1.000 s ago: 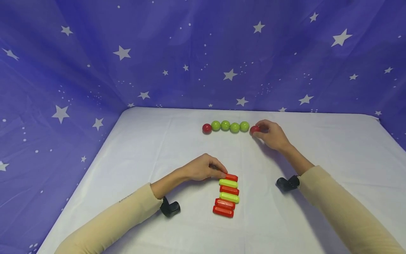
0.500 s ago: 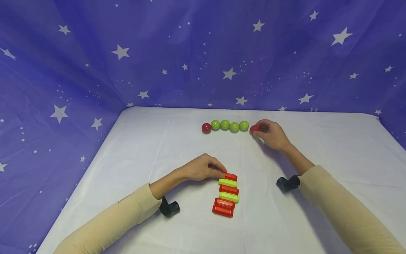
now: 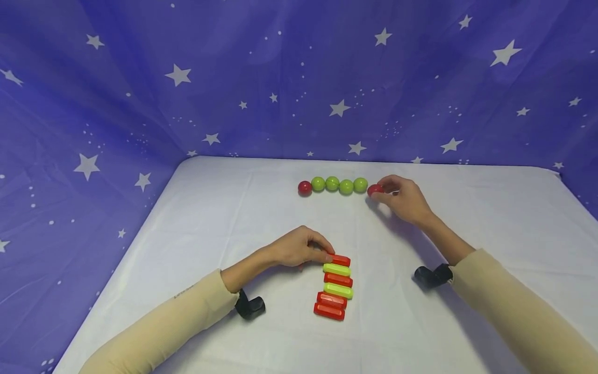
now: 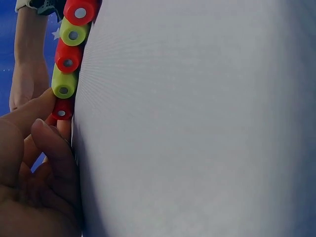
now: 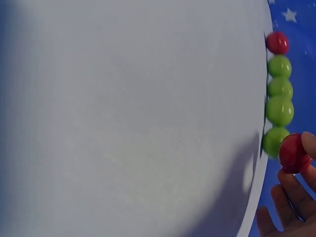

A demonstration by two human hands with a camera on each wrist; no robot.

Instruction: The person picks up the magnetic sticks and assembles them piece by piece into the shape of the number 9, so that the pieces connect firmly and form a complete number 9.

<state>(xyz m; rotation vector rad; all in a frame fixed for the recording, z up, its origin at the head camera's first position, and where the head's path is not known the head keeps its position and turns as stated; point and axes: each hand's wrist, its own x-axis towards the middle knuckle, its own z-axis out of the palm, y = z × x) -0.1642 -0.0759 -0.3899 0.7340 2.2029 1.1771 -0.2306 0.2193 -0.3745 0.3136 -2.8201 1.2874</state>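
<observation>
In the head view my left hand (image 3: 299, 247) pinches the left end of a red plastic rod (image 3: 342, 261), the farthest in a stack-like row of red and yellow-green rods. Metal discs show in the ends of the rods, as on the yellow-green rod (image 4: 64, 88) in the left wrist view. Farther back, my right hand (image 3: 405, 200) holds a glossy red ball (image 3: 375, 191) between thumb and fingers. That ball sits just right of the last green ball (image 3: 360, 185); whether it touches the cloth I cannot tell. Another red ball (image 3: 304, 188) ends the row at left.
A white cloth (image 3: 261, 218) covers the table. Behind and to the left hangs a purple-blue curtain (image 3: 243, 62) with white stars. Black wrist cameras stick out below both sleeves, one by the left cuff (image 3: 250, 306) and one by the right cuff (image 3: 432, 275).
My right forearm and wrist have shifted slightly to the right and nearer, while the red ball stays almost in place. The left hand and the rods look still.
</observation>
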